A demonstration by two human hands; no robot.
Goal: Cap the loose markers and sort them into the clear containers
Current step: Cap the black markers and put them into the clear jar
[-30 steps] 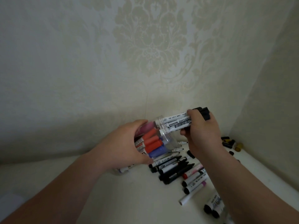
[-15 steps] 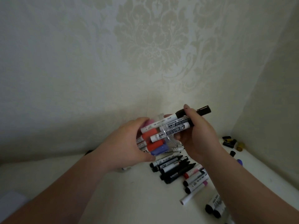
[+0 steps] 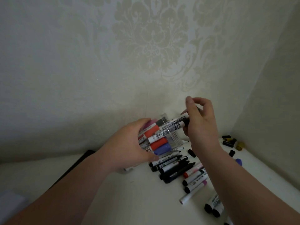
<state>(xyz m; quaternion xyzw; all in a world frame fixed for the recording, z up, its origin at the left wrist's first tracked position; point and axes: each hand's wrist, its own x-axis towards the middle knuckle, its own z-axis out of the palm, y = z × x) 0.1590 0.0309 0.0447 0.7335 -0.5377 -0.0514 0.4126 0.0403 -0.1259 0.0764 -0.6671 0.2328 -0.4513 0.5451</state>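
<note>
My left hand (image 3: 129,146) grips a clear container (image 3: 176,139), tilted with its mouth to the right, above the white surface. Inside lie capped markers with red (image 3: 158,142), blue (image 3: 48,148) and pink caps. Two white whiteboard markers (image 3: 177,123) stick halfway into the mouth. My right hand (image 3: 201,127) is at their black capped ends, which it hides. Its fingers are raised and loosely curled above them, with the thumb under the markers.
A pile of loose markers (image 3: 175,166) lies below the container, some uncapped. Loose caps (image 3: 228,141) sit in the right corner by the side wall, and a blue cap (image 3: 239,161) is nearer. A dark flat object (image 3: 78,166) lies at left.
The two whiteboard markers have slid leftward deeper into the container. My right hand has loosened from a full grip round them and lifted its fingers. My left hand has kept the container in place.
</note>
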